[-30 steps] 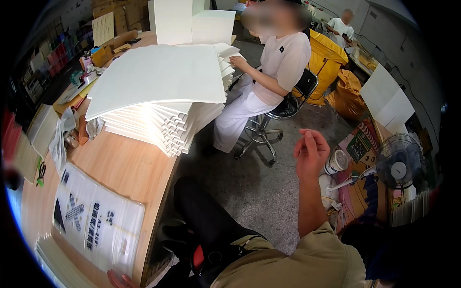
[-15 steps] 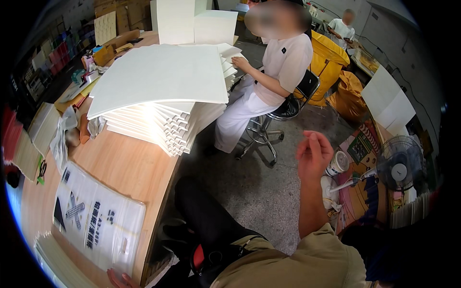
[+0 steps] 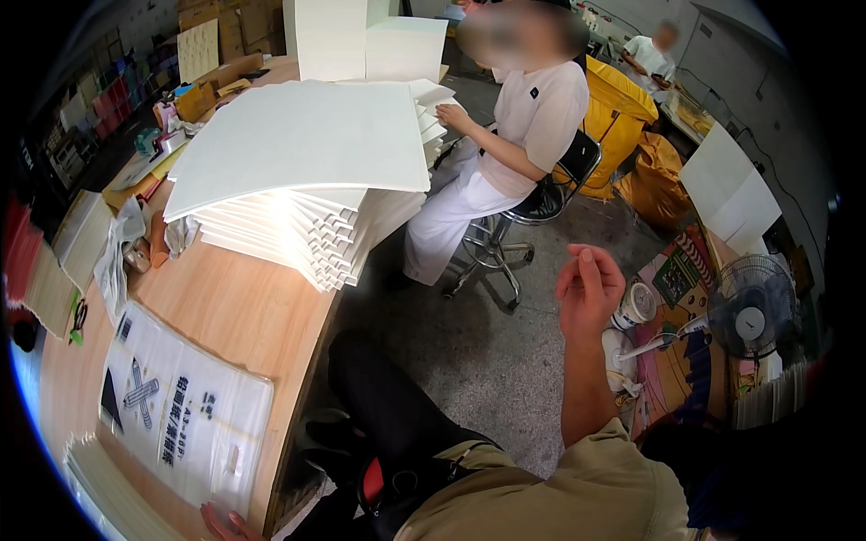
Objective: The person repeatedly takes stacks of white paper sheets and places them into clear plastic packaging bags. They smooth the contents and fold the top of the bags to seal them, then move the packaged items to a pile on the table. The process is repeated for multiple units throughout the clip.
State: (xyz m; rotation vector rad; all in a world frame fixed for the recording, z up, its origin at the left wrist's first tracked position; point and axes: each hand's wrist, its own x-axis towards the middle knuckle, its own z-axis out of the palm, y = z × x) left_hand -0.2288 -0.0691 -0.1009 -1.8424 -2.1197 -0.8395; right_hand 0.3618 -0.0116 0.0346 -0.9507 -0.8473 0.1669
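Plastic bag (image 3: 180, 424) beside left hand (image 3: 225, 525)

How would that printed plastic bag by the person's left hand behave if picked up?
The plastic bag lies flat and looks thin and glossy, so it would probably flop and feel light. Its smooth film may slide easily on the wooden table. The left hand touches its lower edge.

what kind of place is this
Most likely a small packing or paper-goods workshop: a tall stack of white sheets sits on a long wooden bench, printed plastic bags lie at its near end, and yellow sacks stand behind a seated co-worker.
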